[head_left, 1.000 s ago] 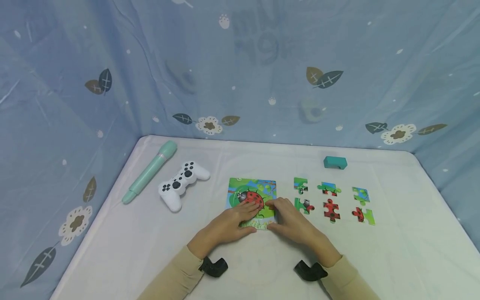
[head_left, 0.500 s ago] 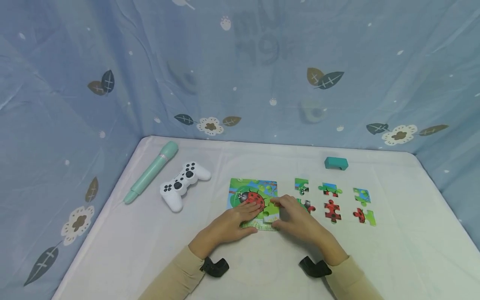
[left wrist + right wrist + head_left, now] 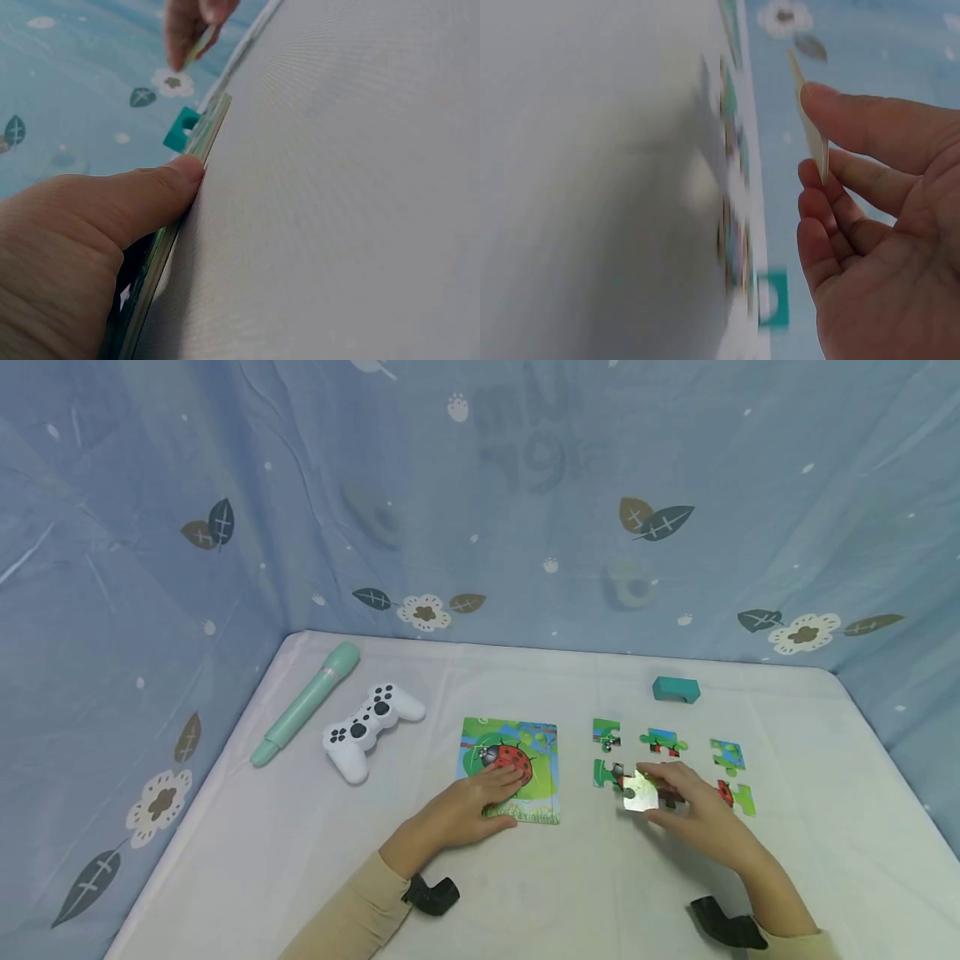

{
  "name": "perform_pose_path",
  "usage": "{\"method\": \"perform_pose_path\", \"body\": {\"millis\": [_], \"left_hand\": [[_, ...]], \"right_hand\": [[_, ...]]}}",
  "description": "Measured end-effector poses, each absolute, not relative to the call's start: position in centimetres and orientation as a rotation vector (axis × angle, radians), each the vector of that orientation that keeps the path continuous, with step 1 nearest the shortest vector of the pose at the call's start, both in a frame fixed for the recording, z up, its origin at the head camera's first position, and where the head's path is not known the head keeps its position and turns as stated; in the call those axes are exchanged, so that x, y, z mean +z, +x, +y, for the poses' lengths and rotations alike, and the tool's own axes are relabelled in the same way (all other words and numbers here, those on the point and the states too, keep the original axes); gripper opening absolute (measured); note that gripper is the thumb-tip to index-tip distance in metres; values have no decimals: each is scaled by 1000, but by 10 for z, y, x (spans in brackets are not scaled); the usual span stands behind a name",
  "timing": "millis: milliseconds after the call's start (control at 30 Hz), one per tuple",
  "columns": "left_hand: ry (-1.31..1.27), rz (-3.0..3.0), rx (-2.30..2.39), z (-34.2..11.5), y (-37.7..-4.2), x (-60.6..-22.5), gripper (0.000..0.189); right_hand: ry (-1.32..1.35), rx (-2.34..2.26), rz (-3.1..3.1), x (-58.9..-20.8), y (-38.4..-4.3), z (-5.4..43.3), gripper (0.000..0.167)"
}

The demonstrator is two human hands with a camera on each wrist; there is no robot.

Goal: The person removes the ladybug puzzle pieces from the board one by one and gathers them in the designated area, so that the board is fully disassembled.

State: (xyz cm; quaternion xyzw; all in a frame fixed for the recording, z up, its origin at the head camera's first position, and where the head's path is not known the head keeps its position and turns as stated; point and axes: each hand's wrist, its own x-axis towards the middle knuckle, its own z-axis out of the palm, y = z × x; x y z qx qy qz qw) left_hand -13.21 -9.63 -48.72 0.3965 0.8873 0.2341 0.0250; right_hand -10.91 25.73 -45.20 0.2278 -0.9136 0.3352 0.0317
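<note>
A square ladybug puzzle (image 3: 545, 785) lies flat on the white table, with my left hand (image 3: 467, 810) resting on its lower left part. In the left wrist view my left thumb (image 3: 161, 195) touches the puzzle's edge. My right hand (image 3: 697, 818) holds a puzzle piece (image 3: 640, 792) pinched between thumb and fingers, above the loose pieces to the right. Light glares off the piece, hiding its print; the right wrist view shows it edge-on. Under the right hand, a red puzzle piece (image 3: 672, 802) and a green one with a ladybug head (image 3: 604, 773) are partly covered.
More loose pieces lie in two rows, among them a top-left piece (image 3: 606, 732), a middle piece (image 3: 663, 741) and a right piece (image 3: 728, 754). A teal block (image 3: 676, 689) stands behind. At left lie a white game controller (image 3: 372, 729) and a mint-green microphone-shaped stick (image 3: 306, 703).
My right hand has lifted a piece from above the puzzle's lower right corner and carried it right, over the loose pieces. My left hand stays on the puzzle.
</note>
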Motion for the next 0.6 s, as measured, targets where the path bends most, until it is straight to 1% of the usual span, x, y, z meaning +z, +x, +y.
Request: {"method": "perform_pose_path", "body": {"millis": [300, 467, 600], "left_hand": [[1215, 2756, 759, -96, -131, -488, 60], [1201, 2743, 760, -95, -131, -486, 60], [1198, 2737, 758, -96, -131, -486, 59]], "right_hand": [[366, 1005, -2932, -459, -75, 320, 60], [305, 1035, -2915, -469, -62, 348, 59], [285, 1058, -2899, -475, -59, 360, 60]]}}
